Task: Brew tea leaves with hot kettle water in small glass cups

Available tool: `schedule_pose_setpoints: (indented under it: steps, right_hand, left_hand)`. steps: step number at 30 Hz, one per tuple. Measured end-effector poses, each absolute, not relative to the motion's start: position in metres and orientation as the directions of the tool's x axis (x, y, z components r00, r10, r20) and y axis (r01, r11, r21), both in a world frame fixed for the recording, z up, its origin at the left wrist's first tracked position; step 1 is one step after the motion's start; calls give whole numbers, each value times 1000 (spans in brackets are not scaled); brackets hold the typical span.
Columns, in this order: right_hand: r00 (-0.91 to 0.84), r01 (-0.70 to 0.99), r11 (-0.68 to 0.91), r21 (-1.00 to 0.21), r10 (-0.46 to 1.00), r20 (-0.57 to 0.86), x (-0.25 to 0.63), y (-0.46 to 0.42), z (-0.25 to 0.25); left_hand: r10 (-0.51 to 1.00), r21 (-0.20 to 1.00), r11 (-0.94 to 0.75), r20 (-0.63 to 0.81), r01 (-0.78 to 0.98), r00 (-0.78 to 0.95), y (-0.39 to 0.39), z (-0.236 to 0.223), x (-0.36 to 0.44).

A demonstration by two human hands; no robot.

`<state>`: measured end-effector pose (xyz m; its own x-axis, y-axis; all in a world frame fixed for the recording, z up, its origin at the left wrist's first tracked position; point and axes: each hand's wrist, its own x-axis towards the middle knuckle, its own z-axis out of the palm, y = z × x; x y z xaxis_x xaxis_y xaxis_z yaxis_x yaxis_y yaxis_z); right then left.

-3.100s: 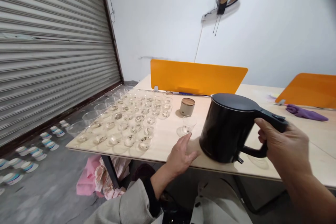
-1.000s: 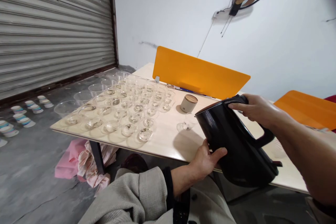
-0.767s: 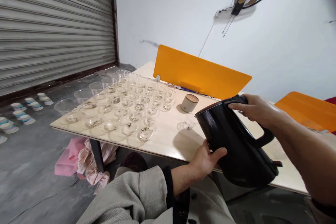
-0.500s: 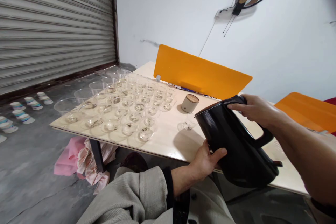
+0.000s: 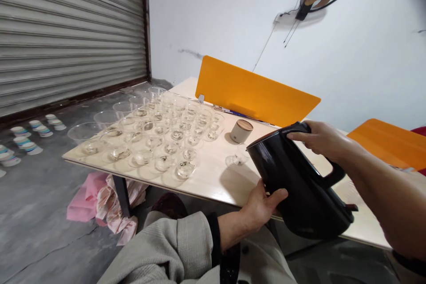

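Note:
A black electric kettle (image 5: 296, 182) hangs tilted over the table's front edge, its mouth end toward the left. My right hand (image 5: 316, 140) is closed round the top of its handle. Against the lower side of the body, my left hand (image 5: 261, 206) is pressed with the thumb up, supporting it. Just left of the kettle's mouth stands a clear plastic cup (image 5: 238, 157), partly hidden by the kettle. Several rows of clear cups (image 5: 163, 162) with dark bits at the bottom fill the left part of the table. Whether liquid flows from the kettle, I cannot tell.
Behind the single cup sits a beige canister (image 5: 241, 131) with a wooden lid. An orange divider (image 5: 256, 91) runs along the table (image 5: 213, 177). Pink cloth (image 5: 84, 197) lies on the floor below, and stacked paper cups (image 5: 28, 144) stand at far left.
The view has shifted very slightly. Both hands and the kettle keep nearly the same position and tilt.

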<state>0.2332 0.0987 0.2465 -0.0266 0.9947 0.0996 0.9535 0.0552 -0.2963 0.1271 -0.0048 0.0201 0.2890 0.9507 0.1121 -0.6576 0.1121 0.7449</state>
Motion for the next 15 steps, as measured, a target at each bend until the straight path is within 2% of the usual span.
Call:
schedule_pose_setpoints:
  steps: [10, 15]
  right_hand:
    - [-5, 948, 36, -317, 995, 100, 225, 100, 254]
    - [-33, 960, 63, -274, 993, 113, 230, 107, 252]
  left_hand:
    - [952, 736, 134, 91, -664, 292, -4, 27, 129]
    - [955, 743, 143, 70, -654, 288, -4, 28, 129]
